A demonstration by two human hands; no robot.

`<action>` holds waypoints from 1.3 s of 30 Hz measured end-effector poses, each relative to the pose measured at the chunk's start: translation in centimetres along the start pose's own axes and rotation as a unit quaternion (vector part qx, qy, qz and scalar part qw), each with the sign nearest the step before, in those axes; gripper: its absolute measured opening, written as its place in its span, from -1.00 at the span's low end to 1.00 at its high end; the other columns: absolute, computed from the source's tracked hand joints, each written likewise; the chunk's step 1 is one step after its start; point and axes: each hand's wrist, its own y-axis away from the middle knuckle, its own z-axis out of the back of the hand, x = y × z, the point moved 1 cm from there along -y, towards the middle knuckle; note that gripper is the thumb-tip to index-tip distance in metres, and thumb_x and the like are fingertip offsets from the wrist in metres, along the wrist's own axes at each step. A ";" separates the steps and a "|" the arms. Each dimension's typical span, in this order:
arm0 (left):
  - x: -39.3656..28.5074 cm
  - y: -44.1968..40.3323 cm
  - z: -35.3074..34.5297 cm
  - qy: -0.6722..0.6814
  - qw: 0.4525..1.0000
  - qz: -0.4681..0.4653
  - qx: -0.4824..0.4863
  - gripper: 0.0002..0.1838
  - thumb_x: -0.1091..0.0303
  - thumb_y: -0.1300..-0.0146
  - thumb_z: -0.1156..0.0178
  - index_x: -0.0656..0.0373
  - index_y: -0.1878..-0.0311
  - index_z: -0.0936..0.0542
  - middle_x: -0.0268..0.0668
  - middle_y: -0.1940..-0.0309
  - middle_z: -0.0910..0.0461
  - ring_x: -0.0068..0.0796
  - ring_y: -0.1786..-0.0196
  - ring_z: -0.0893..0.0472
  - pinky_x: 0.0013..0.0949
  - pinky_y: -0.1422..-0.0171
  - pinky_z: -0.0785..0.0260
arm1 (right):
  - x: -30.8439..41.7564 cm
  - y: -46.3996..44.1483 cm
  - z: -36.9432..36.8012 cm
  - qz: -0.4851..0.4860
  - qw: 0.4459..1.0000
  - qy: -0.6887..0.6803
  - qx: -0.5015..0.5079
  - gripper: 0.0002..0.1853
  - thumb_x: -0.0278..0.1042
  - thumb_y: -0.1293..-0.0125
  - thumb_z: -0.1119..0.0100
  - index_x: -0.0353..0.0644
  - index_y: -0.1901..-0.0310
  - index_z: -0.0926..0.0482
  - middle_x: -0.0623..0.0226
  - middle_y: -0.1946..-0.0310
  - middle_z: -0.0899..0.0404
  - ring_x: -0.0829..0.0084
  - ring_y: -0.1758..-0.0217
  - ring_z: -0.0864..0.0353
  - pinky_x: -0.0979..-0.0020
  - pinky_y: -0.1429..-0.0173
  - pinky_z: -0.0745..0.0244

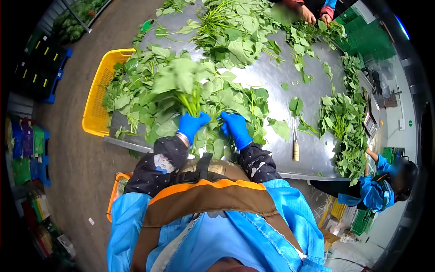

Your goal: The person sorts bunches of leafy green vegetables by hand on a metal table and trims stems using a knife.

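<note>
My left hand [192,126], in a blue glove, is closed around the stems of a bunch of leafy greens [190,102]. The bunch stands up from the fist, its broad leaves blurred at the top. Close by on the right, my right hand [236,130], also blue-gloved, has its fingers bent together at the edge of the loose leaves [253,109]. Whatever lies between those fingertips is too small to make out. More loose greens [136,99] spread around and beneath both hands on the metal table [272,158].
A yellow crate [96,104] adjoins the table's left edge. To the right lie a wooden-handled tool [296,149] and a heap of greens [340,122], near a scale [370,115]. One co-worker's hands [317,17] handle greens at the far side; another person [378,186] is at the right.
</note>
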 end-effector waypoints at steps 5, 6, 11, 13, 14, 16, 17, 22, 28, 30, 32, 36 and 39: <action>-1.5 1.6 -1.3 0.021 0.992 0.067 0.102 -0.69 0.42 0.09 -0.37 0.21 0.21 -0.57 -0.37 0.46 -0.57 -0.58 0.48 -0.50 -0.51 0.43 -0.32 | 1.6 2.2 0.7 0.063 0.991 -0.111 0.027 -0.68 -0.10 -0.18 -0.15 -0.24 0.42 -0.60 0.41 0.62 -0.50 0.61 0.62 -0.41 0.60 0.51 -0.28; -1.8 2.2 -1.3 0.053 0.992 0.051 0.102 -0.72 0.42 0.04 -0.34 0.20 0.21 -0.56 -0.41 0.43 -0.56 -0.60 0.46 -0.49 -0.52 0.42 -0.31 | 1.3 1.9 0.8 0.072 0.997 -0.031 -0.009 -0.69 -0.11 -0.18 -0.16 -0.25 0.38 -0.59 0.42 0.59 -0.51 0.62 0.56 -0.42 0.59 0.47 -0.30; -3.3 3.4 -1.8 0.072 0.989 0.019 0.127 -0.74 0.49 -0.04 -0.24 0.19 0.15 -0.54 -0.41 0.34 -0.54 -0.60 0.33 -0.49 -0.53 0.28 -0.34 | 1.4 3.4 -0.5 0.152 0.987 0.046 0.005 -0.77 -0.25 -0.17 -0.17 -0.27 0.31 -0.60 0.38 0.45 -0.57 0.64 0.43 -0.47 0.53 0.32 -0.39; -4.4 4.2 -2.1 0.112 0.986 0.018 0.119 -0.77 0.49 -0.02 -0.26 0.22 0.20 -0.54 -0.38 0.41 -0.55 -0.59 0.42 -0.50 -0.53 0.35 -0.34 | 2.4 4.0 -0.8 0.119 0.992 -0.036 0.012 -0.79 -0.27 -0.17 -0.18 -0.26 0.31 -0.61 0.43 0.46 -0.57 0.68 0.41 -0.45 0.59 0.32 -0.36; -4.5 4.3 -2.1 0.120 0.987 0.012 0.109 -0.77 0.50 -0.02 -0.26 0.24 0.21 -0.54 -0.37 0.43 -0.55 -0.57 0.44 -0.50 -0.53 0.37 -0.34 | 2.2 4.0 -0.7 0.125 0.991 -0.039 0.005 -0.78 -0.27 -0.17 -0.18 -0.27 0.30 -0.61 0.43 0.46 -0.57 0.67 0.42 -0.46 0.60 0.32 -0.36; -4.5 4.3 -2.1 0.127 0.988 0.004 0.089 -0.79 0.50 -0.02 -0.26 0.27 0.23 -0.54 -0.34 0.45 -0.55 -0.56 0.47 -0.51 -0.53 0.39 -0.34 | 1.5 3.6 -0.7 0.139 0.990 -0.036 -0.011 -0.78 -0.28 -0.17 -0.18 -0.28 0.29 -0.61 0.44 0.46 -0.57 0.66 0.42 -0.46 0.61 0.32 -0.36; -4.5 4.3 -2.1 0.127 0.989 0.000 0.078 -0.80 0.51 -0.03 -0.26 0.28 0.24 -0.53 -0.33 0.46 -0.55 -0.55 0.48 -0.51 -0.52 0.40 -0.34 | 1.0 3.1 -0.6 0.149 0.988 -0.029 -0.021 -0.77 -0.28 -0.17 -0.18 -0.28 0.28 -0.61 0.43 0.47 -0.57 0.66 0.43 -0.47 0.60 0.32 -0.36; -4.5 5.2 -1.6 0.133 0.984 -0.013 0.116 -0.76 0.51 0.02 -0.30 0.27 0.24 -0.54 -0.33 0.42 -0.56 -0.55 0.44 -0.53 -0.52 0.40 -0.37 | 1.7 2.9 2.1 0.114 0.975 -0.131 -0.140 -0.79 -0.26 -0.17 -0.15 -0.25 0.37 -0.59 0.40 0.60 -0.51 0.62 0.59 -0.43 0.61 0.46 -0.32; -5.7 4.5 -1.8 0.139 0.989 -0.014 0.055 -0.77 0.46 0.01 -0.32 0.23 0.26 -0.53 -0.35 0.45 -0.55 -0.59 0.48 -0.50 -0.55 0.42 -0.33 | 4.0 4.6 1.7 0.190 0.974 -0.086 -0.088 -0.79 -0.29 -0.15 -0.21 -0.28 0.33 -0.62 0.43 0.53 -0.55 0.66 0.51 -0.44 0.61 0.40 -0.34; -5.9 4.8 -2.7 0.156 0.985 -0.007 0.076 -0.77 0.45 0.00 -0.33 0.25 0.28 -0.52 -0.36 0.48 -0.53 -0.58 0.50 -0.49 -0.55 0.42 -0.32 | 3.3 4.9 0.1 0.189 0.976 -0.068 -0.079 -0.78 -0.29 -0.14 -0.23 -0.30 0.30 -0.61 0.41 0.50 -0.56 0.64 0.48 -0.46 0.60 0.36 -0.36; -5.6 5.0 -2.9 0.165 0.983 0.002 0.081 -0.77 0.44 0.01 -0.33 0.25 0.29 -0.52 -0.37 0.51 -0.52 -0.59 0.51 -0.48 -0.55 0.43 -0.31 | 2.7 5.0 -0.8 0.180 0.980 -0.064 -0.063 -0.77 -0.27 -0.15 -0.22 -0.29 0.30 -0.61 0.40 0.49 -0.56 0.62 0.47 -0.47 0.59 0.34 -0.36; -6.9 5.8 -3.0 0.148 0.988 -0.022 0.047 -0.79 0.45 0.00 -0.33 0.24 0.30 -0.52 -0.38 0.51 -0.52 -0.62 0.53 -0.45 -0.56 0.44 -0.30 | 3.1 4.9 -0.3 0.177 0.976 -0.099 -0.076 -0.78 -0.28 -0.17 -0.18 -0.28 0.29 -0.61 0.40 0.50 -0.56 0.63 0.48 -0.46 0.60 0.37 -0.34; -6.3 5.7 -2.6 0.140 0.986 -0.031 0.090 -0.80 0.45 0.00 -0.33 0.24 0.31 -0.53 -0.39 0.52 -0.51 -0.63 0.54 -0.45 -0.56 0.43 -0.30 | 3.3 3.6 1.8 0.163 0.961 -0.160 -0.155 -0.81 -0.33 -0.20 -0.13 -0.28 0.27 -0.61 0.43 0.56 -0.52 0.65 0.54 -0.40 0.58 0.43 -0.30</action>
